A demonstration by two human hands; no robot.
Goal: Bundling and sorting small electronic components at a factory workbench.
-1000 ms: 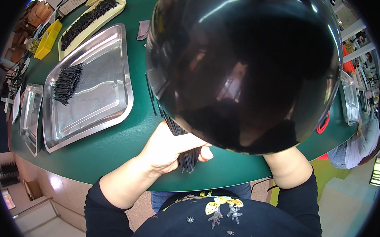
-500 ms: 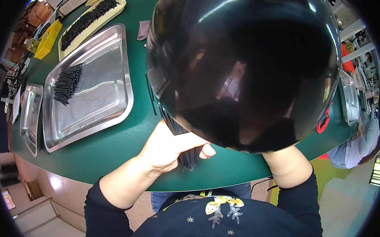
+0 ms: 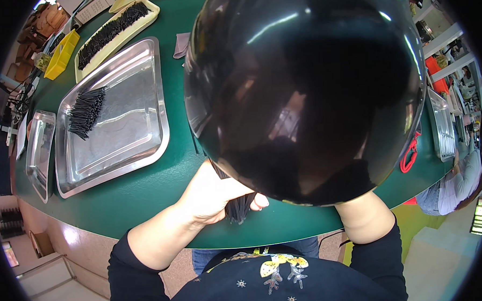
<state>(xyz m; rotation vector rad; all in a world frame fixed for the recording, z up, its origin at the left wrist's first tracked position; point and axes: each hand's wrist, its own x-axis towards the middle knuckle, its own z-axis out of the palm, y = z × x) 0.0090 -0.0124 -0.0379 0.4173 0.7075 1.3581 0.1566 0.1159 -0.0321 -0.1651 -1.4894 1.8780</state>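
My left hand [image 3: 213, 197] is closed around a bundle of thin black rods [image 3: 238, 208], whose lower ends stick out beneath my fingers near the table's front edge. The bundle's upper part passes behind a large glossy black dome [image 3: 308, 94], which fills the centre of the view. My right wrist [image 3: 357, 205] reaches in under the dome's lower right rim. The fingers of that hand are hidden behind it, so I cannot see what they hold. On the left, a shallow metal tray [image 3: 117, 148] carries a pile of short black pieces [image 3: 87, 111].
A cream tray [image 3: 87, 71] of black pieces stands farther back, beside a yellow bin [image 3: 62, 55]. At far left lies a narrow metal tray [image 3: 40, 154]. Right of the dome are a red-handled tool [image 3: 409, 156] and another metal tray [image 3: 443, 128]; a person [image 3: 452, 187] sits beyond.
The view has shifted slightly, so the trays appear a little lower. The dome now sits lower and farther left, covering more of the bundle. My left hand keeps its grip.
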